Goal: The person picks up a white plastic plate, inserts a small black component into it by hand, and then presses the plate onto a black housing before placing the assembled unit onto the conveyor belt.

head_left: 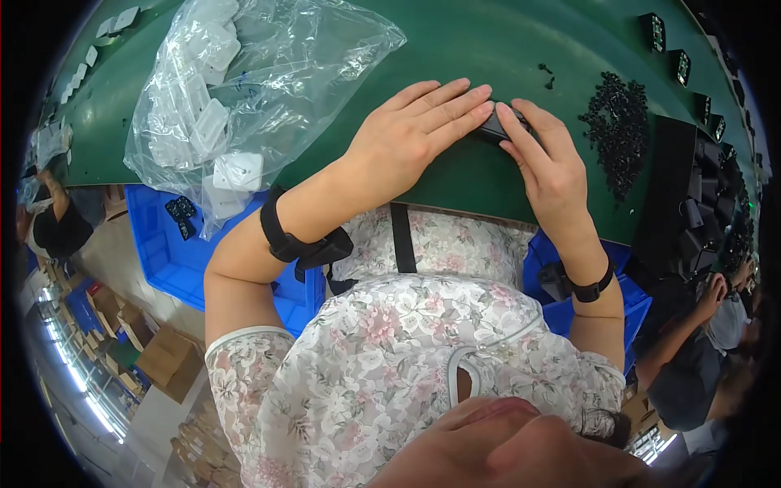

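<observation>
A small black box-shaped casing (493,126) is between my hands at the near part of the green table (455,183). My left hand (399,138) reaches in from the left with its fingers stretched out flat, index fingertip against the casing's left end; its thumb is hidden. My right hand (549,159) holds the casing from the right, index finger across its top and thumb on its near side. The fingers cover much of the casing. Right of that hand lies a heap of small black parts (617,130), and a few loose black pieces (548,77) lie farther back.
A clear plastic bag (285,77) with several white casings (237,172) covers the table's left. Blue bins (179,260) stand below the edge, one holding dark parts (181,213). Black casings (691,203) fill the right side. Other people (708,297) work on both sides.
</observation>
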Action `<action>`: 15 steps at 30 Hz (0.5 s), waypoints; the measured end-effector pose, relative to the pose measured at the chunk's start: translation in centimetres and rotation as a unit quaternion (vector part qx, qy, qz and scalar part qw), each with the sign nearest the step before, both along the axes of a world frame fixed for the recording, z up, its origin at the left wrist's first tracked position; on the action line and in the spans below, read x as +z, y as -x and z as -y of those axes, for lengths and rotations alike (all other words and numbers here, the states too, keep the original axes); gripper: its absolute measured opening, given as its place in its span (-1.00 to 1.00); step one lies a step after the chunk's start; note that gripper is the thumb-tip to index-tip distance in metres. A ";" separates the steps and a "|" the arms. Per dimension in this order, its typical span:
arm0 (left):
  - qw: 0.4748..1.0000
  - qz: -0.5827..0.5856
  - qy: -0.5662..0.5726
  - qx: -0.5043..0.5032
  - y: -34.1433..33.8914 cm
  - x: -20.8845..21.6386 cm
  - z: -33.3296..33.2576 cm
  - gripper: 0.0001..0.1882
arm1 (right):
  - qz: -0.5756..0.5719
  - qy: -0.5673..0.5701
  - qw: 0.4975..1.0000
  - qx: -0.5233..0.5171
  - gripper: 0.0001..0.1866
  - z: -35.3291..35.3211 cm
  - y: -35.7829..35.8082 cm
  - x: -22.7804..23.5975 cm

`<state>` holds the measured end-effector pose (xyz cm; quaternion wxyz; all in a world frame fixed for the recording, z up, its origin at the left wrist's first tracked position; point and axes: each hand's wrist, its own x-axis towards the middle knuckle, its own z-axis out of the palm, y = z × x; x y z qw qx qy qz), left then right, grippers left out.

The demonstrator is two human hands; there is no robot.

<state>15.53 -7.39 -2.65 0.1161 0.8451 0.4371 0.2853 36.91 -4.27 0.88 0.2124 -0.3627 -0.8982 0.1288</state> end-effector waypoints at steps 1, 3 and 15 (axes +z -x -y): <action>1.000 0.003 0.003 -0.002 -0.1 0.1 0.1 -0.46 | 0.003 0.003 1.000 -0.002 -0.56 0.1 -0.1 0.0; 0.999 -0.048 -0.021 0.008 -0.6 0.5 0.2 -0.44 | 0.018 -0.006 1.000 -0.008 -0.55 0.2 -0.2 0.1; 0.968 0.181 0.123 0.121 -3.6 1.2 -3.1 -0.68 | -0.347 0.430 0.830 -0.080 -0.65 -4.6 -1.6 -0.4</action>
